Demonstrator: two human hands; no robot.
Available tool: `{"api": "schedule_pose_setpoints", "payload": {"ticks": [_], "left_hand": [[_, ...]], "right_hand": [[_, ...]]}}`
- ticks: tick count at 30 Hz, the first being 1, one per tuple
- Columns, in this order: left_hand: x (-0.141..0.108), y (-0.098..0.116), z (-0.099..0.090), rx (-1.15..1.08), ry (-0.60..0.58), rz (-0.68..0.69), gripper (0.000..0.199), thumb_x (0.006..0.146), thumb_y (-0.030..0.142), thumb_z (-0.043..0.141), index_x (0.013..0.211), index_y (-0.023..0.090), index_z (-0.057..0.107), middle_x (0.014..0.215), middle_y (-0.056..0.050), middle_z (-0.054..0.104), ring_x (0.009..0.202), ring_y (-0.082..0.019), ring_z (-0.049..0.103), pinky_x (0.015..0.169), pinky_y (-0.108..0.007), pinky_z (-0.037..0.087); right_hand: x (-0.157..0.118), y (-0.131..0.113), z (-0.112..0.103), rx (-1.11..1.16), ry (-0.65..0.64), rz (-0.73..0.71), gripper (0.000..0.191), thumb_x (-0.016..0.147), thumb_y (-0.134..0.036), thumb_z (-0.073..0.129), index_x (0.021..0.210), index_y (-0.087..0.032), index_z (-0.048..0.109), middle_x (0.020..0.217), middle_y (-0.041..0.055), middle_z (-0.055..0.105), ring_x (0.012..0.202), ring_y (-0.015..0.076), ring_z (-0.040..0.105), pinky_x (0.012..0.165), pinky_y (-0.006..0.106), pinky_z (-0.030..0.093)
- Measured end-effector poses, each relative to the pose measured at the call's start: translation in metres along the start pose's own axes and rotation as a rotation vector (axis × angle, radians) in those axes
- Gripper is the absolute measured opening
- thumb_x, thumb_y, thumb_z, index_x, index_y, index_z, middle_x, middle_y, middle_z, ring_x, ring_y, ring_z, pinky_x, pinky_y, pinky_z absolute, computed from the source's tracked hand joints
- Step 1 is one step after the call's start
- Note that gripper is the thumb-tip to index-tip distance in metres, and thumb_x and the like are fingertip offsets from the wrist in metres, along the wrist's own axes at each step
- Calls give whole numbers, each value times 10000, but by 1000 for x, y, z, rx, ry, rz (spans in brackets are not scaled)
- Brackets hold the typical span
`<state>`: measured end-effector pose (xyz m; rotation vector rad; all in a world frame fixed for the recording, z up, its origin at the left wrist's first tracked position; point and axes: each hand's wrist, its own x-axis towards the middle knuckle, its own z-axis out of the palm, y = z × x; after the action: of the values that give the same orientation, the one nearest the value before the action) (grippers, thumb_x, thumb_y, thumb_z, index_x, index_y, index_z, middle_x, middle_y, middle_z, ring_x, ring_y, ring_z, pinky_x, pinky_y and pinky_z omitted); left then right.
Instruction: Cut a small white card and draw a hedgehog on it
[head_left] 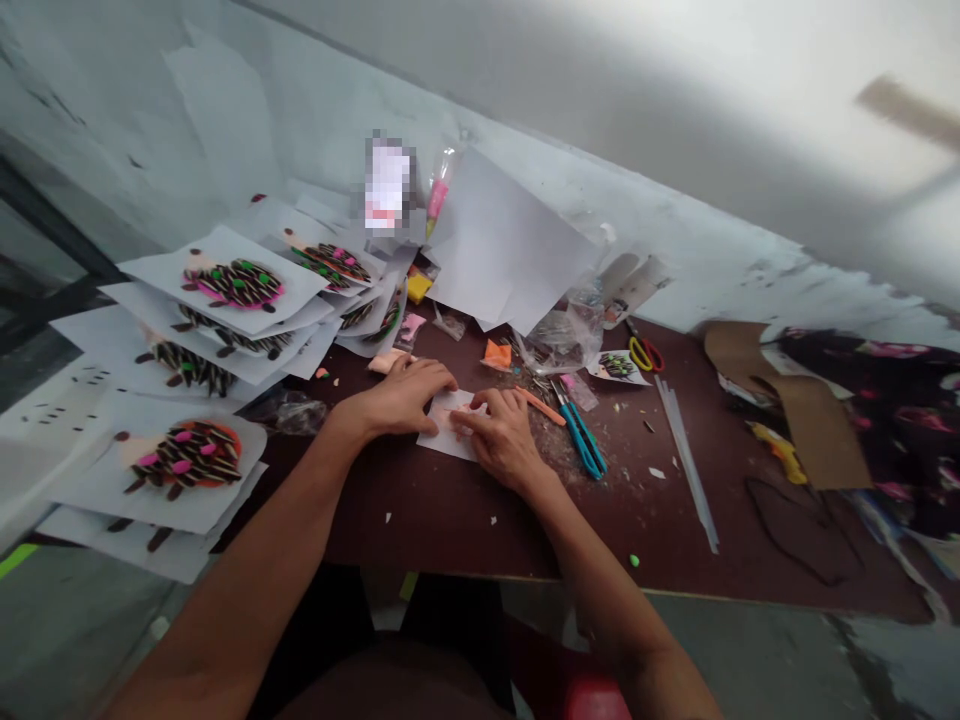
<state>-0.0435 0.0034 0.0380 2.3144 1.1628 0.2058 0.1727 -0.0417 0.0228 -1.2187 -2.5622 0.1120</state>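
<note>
Flat and open, not closing on anything, the right hand [504, 437] presses a small white paper [448, 428] on the dark table [450, 530], and the left hand [400, 396] lies at its edge. If pushed, the paper can slide or crease. Blue-handled scissors [581, 440] sit close on the right, so room is small there; more room stays toward the front edge.

The white paper slip [450, 425] looks thin and matt, and the larger paper sheets [502, 240] share that dull finish. The dark maroon tabletop [450, 530] has a smooth laminate sheen (gritty with crumbs in places). The teal plastic tool [581, 440] is glossy. The clear plastic bag [559, 335] shines where it crinkles, the brown cardboard [817, 440] looks matt and rough-edged, and the floral cloth [877, 420] hangs in soft folds.
</note>
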Motion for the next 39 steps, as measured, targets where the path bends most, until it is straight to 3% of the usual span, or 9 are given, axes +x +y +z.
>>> {"api": "schedule_pose_setpoints", "payload": {"ticks": [16,23,39], "left_hand": [[0,2,0,-1,13,5,460,670,223,663,1116,236,550,1223,-53,599,1216,-278,494,1089,-466,262],[-1,1,1,5,24,13,442,676,224,643,1107,241,545,1226,-48,593,1215,-278,490,1096,-471,254],[1,-4,5,-9,26,19,458,674,238,656,1116,245,539,1226,-49,589,1207,-283,489,1086,-470,272]], "right_hand": [[4,-10,1,-8,-52,-1,277,966,-249,510,1149,-282,715,1043,74,573,943,218,449,906,390,276],[5,-12,4,-33,-52,-12,330,968,-242,516,1253,-309,668,1048,77,569,940,224,448,909,398,271],[2,-8,0,-44,-61,3,305,948,-222,525,1176,-321,702,1028,67,574,925,221,441,916,396,265]]}}
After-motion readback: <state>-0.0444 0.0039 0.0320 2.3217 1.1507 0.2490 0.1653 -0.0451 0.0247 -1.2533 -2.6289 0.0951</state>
